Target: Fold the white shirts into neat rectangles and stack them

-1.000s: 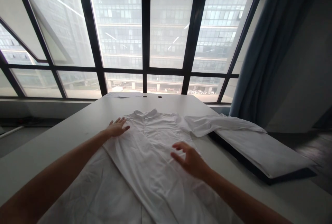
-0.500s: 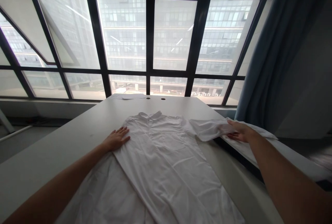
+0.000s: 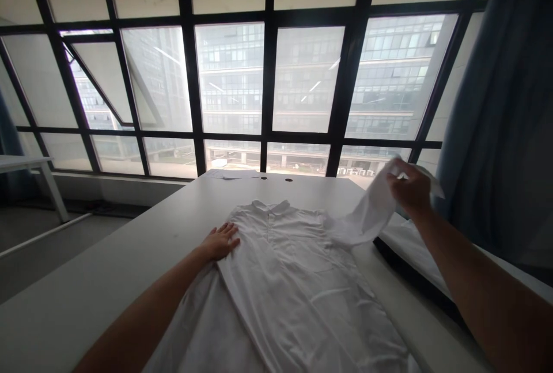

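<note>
A white shirt point(image 3: 298, 281) with a collar lies spread on the white table, its collar pointing to the windows. One sleeve is folded down across its front on the left side. My left hand point(image 3: 219, 240) rests flat with fingers spread on the shirt's left shoulder edge. In my right hand point(image 3: 411, 186) the other sleeve point(image 3: 367, 214) is pinched near its cuff and lifted above the table. The raised sleeve slants up from the right shoulder and looks slightly blurred.
To the right lies a white pile with a dark edge point(image 3: 417, 275), partly behind my right forearm. Paper sheets point(image 3: 233, 174) and two round holes are at the far end of the table point(image 3: 173, 246). A blue curtain point(image 3: 479, 148) hangs at right; another white table point(image 3: 26, 161) stands left.
My right hand has raised the sleeve off the pile at right. My left hand stays on the shirt's shoulder. The camera view has tilted up and turned a little left.
</note>
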Action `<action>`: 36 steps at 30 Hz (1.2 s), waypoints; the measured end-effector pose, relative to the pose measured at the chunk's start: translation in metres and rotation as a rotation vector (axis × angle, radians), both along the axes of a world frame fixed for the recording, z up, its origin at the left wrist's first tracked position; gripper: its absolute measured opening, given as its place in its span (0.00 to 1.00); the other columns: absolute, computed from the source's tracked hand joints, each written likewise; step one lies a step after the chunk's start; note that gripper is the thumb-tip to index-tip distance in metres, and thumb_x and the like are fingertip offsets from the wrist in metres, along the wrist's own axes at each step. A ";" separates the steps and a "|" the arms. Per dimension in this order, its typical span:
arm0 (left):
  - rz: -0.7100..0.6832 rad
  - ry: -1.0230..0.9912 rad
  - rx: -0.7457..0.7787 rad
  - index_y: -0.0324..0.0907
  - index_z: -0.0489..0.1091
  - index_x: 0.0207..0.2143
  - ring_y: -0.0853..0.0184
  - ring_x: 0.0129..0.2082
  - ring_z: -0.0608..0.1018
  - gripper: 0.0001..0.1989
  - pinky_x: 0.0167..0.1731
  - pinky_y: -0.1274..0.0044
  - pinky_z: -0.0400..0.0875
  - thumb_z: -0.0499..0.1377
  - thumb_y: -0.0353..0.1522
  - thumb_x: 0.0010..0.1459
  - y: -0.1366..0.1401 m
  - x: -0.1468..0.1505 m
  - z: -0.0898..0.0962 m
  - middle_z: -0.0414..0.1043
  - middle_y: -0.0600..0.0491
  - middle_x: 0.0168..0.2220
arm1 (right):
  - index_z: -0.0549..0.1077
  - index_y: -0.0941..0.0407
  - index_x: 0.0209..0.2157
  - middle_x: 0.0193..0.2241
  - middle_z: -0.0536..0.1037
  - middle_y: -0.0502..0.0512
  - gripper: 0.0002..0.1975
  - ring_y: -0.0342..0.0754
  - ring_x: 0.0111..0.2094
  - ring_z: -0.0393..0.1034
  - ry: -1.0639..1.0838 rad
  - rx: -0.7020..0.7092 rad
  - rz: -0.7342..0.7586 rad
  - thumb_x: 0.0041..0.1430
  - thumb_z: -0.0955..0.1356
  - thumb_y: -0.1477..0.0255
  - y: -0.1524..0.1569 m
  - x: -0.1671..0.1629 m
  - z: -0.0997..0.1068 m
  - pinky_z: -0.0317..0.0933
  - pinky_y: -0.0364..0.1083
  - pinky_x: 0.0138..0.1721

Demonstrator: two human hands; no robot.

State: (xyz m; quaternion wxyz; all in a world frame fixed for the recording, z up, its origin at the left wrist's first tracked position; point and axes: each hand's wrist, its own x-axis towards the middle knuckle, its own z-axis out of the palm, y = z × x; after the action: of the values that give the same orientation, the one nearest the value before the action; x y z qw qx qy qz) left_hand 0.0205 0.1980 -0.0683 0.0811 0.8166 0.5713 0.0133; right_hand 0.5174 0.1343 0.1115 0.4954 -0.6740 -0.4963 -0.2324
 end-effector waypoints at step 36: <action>-0.439 -0.491 -0.936 0.43 0.70 0.57 0.72 0.17 0.69 0.36 0.17 0.81 0.68 0.71 0.41 0.45 -0.184 -0.067 0.084 0.69 0.59 0.19 | 0.77 0.61 0.38 0.48 0.77 0.67 0.13 0.53 0.42 0.74 -0.853 -0.802 0.804 0.58 0.62 0.77 -0.183 -0.249 -0.131 0.65 0.50 0.46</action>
State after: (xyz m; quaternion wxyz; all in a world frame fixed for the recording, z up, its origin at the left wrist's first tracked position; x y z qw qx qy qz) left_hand -0.0465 0.0142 0.0159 0.5652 0.7662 0.2979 -0.0689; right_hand 0.2680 -0.0485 -0.0191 0.0191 -0.4193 -0.9046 -0.0748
